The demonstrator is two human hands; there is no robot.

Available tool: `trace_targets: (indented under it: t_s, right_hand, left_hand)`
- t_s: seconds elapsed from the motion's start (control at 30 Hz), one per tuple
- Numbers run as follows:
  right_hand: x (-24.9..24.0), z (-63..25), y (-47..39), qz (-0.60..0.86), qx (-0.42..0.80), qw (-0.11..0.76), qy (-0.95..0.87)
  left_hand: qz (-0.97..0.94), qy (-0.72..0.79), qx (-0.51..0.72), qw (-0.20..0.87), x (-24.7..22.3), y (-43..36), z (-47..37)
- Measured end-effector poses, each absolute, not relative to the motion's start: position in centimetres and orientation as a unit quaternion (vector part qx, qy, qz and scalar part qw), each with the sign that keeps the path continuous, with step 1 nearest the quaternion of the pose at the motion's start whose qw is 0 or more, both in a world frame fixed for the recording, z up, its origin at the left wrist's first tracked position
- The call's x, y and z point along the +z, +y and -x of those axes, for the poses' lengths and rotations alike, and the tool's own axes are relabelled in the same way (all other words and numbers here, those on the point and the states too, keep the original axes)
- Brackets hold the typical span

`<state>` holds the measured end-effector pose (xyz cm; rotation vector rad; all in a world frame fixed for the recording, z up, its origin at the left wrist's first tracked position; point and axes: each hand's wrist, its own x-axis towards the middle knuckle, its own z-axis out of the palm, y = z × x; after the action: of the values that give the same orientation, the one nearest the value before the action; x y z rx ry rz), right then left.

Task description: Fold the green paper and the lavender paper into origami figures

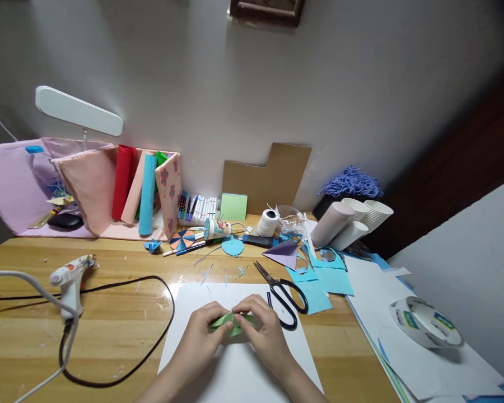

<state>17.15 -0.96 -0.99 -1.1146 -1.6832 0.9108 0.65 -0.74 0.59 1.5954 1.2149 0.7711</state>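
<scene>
Both of my hands grip a folded piece of green paper (pixel 234 326) above a white sheet (pixel 239 369) on the wooden table. My left hand (pixel 204 330) pinches its left part between thumb and fingers. On the other side my right hand (pixel 262 330) pinches the paper near its middle, the two thumbs close together. Fingers cover much of the green paper, so its full shape is hidden. Black-handled scissors (pixel 283 296) lie just beyond my right hand, partly over the sheet's edge, with their blades slightly apart.
A glue gun (pixel 71 282) with a looping black cord stands at left. Blue paper scraps (pixel 334 280), a purple folded paper (pixel 282 254), a thread spool (pixel 267 223) and markers (pixel 204 208) lie toward the back. A tape roll (pixel 426 323) rests on papers at right.
</scene>
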Motion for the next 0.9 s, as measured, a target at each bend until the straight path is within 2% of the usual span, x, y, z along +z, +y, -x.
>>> trace_targets:
  t_s: [0.27,0.67,0.9]
  right_hand:
    - [-1.6,-17.0,-1.1,0.423,0.29,0.467,-0.72]
    - [-1.9,-17.3,-1.2,0.273,0.014,0.485,-0.831]
    - [-1.5,-17.8,-1.5,0.252,-0.007,0.5,-0.829]
  left_hand:
    - [-0.641,0.494,0.319,0.494,0.7,-1.3,-1.2]
    - [-0.54,0.481,0.309,0.618,0.9,-1.1,-0.7]
    - [-0.564,0.413,0.286,0.656,2.0,-1.1,-0.1]
